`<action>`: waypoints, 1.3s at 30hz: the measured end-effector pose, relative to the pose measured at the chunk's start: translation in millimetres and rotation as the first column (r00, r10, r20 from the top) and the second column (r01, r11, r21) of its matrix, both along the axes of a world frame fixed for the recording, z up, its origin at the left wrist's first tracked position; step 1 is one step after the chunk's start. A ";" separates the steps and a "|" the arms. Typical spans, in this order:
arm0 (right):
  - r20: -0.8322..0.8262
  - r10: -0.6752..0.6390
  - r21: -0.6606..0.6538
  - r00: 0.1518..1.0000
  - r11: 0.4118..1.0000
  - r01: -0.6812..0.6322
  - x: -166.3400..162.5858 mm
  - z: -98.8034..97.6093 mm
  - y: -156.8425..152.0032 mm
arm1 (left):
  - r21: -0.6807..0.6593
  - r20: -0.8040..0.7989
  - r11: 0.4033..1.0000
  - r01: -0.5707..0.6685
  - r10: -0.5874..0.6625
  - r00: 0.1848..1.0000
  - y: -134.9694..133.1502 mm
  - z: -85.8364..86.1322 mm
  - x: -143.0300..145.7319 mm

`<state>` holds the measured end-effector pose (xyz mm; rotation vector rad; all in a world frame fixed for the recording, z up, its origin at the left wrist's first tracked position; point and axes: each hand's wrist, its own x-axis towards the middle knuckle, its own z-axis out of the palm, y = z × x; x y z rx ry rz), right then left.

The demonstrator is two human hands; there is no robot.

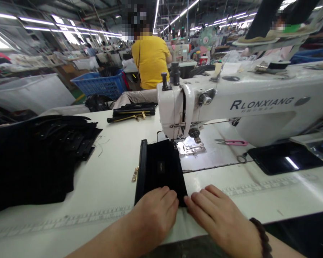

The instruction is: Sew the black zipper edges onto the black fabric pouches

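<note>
A black fabric panel lies on the table, with a small dark label in its middle. Along its left side runs a smooth black strip, and a gold zipper pull sticks out there. The panel's far right corner is at the needle area of the white sewing machine. My left hand is closed, its fingers curled over the near edge of the panel. My right hand pinches the near right corner, fingers together. The undersides of both grips are hidden.
A pile of black pieces covers the table's left. Zippered black pieces lie behind. Pink thread snips and a dark phone are at right. Beyond are a blue basket and a person in yellow.
</note>
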<state>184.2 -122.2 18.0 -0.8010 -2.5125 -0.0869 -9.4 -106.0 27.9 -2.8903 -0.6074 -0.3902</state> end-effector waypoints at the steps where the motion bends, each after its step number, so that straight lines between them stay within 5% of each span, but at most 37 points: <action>1: -0.015 0.005 0.051 1.000 0.999 -0.005 -1.5 1.8 0.7 | -0.001 0.045 1.000 -0.009 0.009 0.999 -0.4 -0.9 -0.6; 6: -0.034 -0.003 0.188 0.999 0.982 0.009 -2.9 12.6 6.7 | 0.021 0.230 0.989 -0.148 0.139 0.963 -1.6 -12.2 -2.9; 9: 0.013 -0.023 0.190 1.000 0.982 0.020 -1.7 13.3 7.1 | 0.138 0.345 0.986 -0.091 0.038 0.938 0.0 -21.8 -5.2; 16: 0.168 -0.026 0.150 0.985 0.989 0.000 -2.4 -4.9 6.2 | 0.118 0.198 0.993 -0.006 -0.017 0.980 3.6 -24.3 -5.1; 22: 0.285 0.083 0.077 0.955 0.991 -0.109 -5.9 -1.4 22.3 | 0.095 0.080 0.995 -0.010 0.002 0.997 13.4 -20.3 -8.8; 31: 0.333 0.151 0.057 0.931 0.982 -0.180 -6.2 -1.9 53.4 | 0.098 -0.021 0.995 0.025 -0.023 1.000 38.5 -17.6 -13.9; 39: 0.257 0.085 0.059 0.963 0.993 -0.104 -6.6 -9.6 73.2 | 0.123 0.008 0.992 0.003 -0.004 1.000 61.2 -25.2 -17.0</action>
